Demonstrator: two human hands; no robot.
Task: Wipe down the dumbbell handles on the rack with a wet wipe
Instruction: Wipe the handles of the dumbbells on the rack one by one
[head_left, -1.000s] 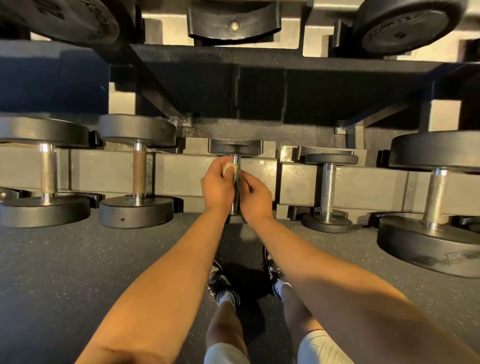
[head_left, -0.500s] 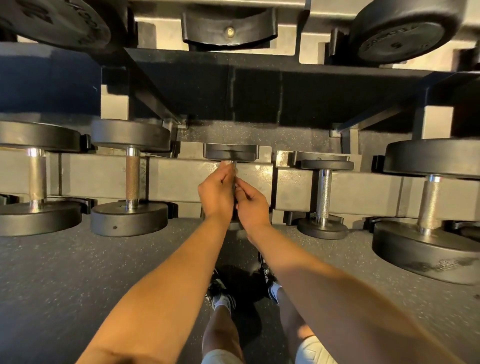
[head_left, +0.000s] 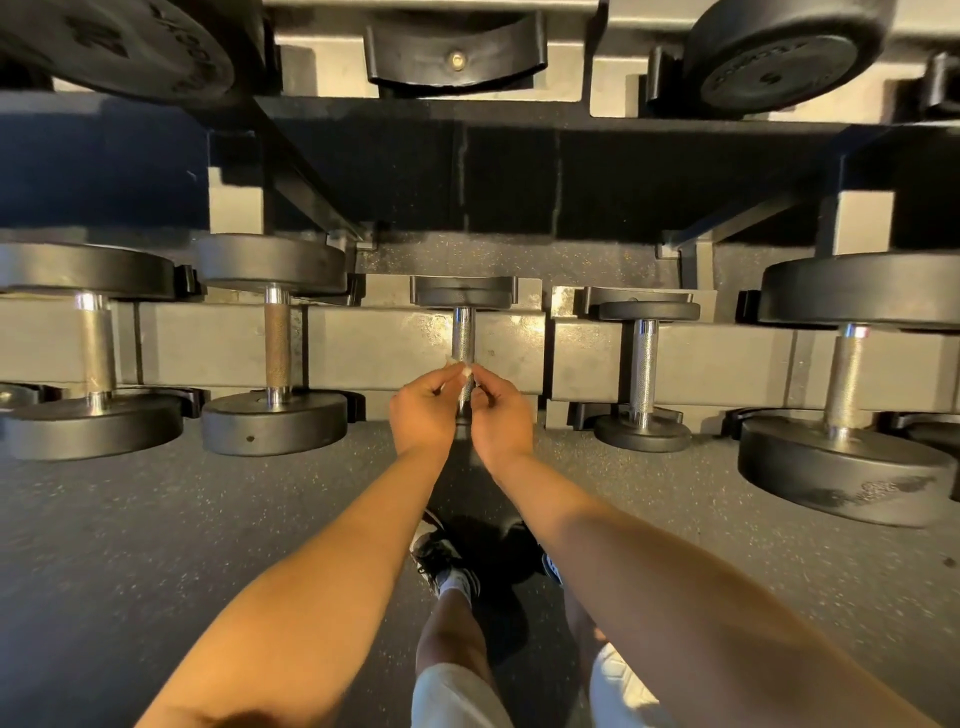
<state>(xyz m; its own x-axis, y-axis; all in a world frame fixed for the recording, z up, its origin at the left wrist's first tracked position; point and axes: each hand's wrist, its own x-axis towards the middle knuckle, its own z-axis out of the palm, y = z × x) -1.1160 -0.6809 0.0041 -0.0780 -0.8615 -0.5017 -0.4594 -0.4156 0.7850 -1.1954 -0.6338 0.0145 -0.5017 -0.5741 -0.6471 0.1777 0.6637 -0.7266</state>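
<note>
A small dumbbell with a knurled chrome handle (head_left: 462, 332) lies across the low rack (head_left: 363, 348) straight ahead. My left hand (head_left: 423, 410) and my right hand (head_left: 501, 415) meet over the lower half of that handle, fingertips together. Between them they pinch a small crumpled white wet wipe (head_left: 461, 368) against the handle. The upper half of the handle is bare, and the dumbbell's near head is hidden behind my hands.
More dumbbells line the rack: a rusty-handled one (head_left: 277, 348) and a big one (head_left: 96, 345) at left, a small one (head_left: 643, 364) and a large one (head_left: 844, 374) at right. An upper shelf (head_left: 467, 111) overhangs. Speckled rubber floor (head_left: 156, 519) lies below, with my feet.
My hands have slid down the handle toward me, uncovering its upper half. The wipe now shows between my fingertips.
</note>
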